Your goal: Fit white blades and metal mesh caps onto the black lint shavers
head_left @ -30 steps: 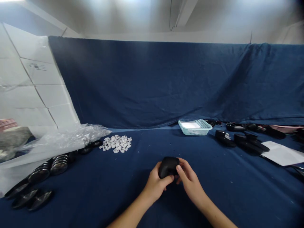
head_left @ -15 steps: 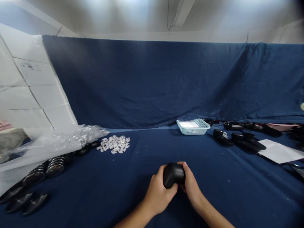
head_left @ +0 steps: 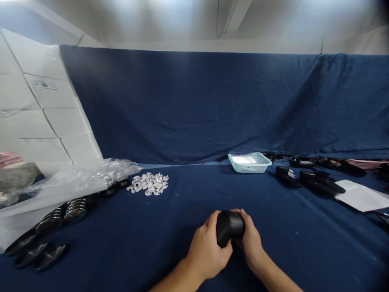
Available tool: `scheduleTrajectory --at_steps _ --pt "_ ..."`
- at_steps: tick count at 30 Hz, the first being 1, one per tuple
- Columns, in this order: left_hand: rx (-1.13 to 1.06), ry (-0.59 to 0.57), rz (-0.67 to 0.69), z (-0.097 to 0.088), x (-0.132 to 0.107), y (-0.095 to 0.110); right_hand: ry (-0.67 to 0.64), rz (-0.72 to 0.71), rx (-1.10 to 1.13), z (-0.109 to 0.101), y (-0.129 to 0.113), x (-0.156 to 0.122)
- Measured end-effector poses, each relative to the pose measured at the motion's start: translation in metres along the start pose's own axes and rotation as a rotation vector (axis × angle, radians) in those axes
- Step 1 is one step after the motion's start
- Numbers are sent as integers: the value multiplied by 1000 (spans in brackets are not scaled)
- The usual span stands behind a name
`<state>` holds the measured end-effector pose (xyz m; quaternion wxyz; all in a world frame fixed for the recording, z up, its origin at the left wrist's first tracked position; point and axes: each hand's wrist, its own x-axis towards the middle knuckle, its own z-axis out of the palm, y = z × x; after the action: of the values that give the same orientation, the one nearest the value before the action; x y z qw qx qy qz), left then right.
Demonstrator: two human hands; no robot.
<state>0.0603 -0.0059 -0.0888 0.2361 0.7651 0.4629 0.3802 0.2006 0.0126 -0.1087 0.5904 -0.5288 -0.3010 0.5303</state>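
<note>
A smooth black plastic housing (head_left: 229, 227), rounded with a bend in its outline, is gripped between both hands above the blue cloth. My left hand (head_left: 209, 245) wraps its left side, the thumb lying low along its near edge. On the opposite side, my right hand (head_left: 249, 235) closes around the right end, with fingertips over the top. The housing's underside and the fingers beneath it are hidden. Beyond the left hand lies a pile of small white plastic pieces (head_left: 148, 183).
Dark glossy oval pieces (head_left: 50, 257) and stacks of them (head_left: 75, 210) line the left, beside clear plastic wrap (head_left: 100, 174). A light-blue basket (head_left: 251, 167) stands at the back. Black parts (head_left: 319, 182) and a white sheet (head_left: 364, 195) lie right. A blue curtain (head_left: 188, 105) hangs behind.
Both hands and the housing appear slightly further right and lower. The whole scene has also shifted a little to the right. The grip on the housing stays.
</note>
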Motion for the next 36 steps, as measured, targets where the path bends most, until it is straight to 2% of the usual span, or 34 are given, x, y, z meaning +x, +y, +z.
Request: scheduleTrajectory --at_steps 5,11,18,23,28,33,36 --pt "63 0 12 1 0 -3 36 70 45 1 -2 0" --pt "53 -33 3 -2 1 1 -18 61 72 1 -2 -1" --pt "17 -10 -13 -7 3 -2 -118 185 41 5 0 -4" --pt "18 -12 -27 -7 3 -4 -129 249 44 6 -2 -3" --pt "-20 -14 -28 -7 4 -3 -106 242 9 7 -6 -7" --pt "-109 -1 -94 -8 9 -7 -204 232 1 7 -3 -4" --pt "-185 -14 -129 -10 12 -7 -272 299 -13 7 -2 1"
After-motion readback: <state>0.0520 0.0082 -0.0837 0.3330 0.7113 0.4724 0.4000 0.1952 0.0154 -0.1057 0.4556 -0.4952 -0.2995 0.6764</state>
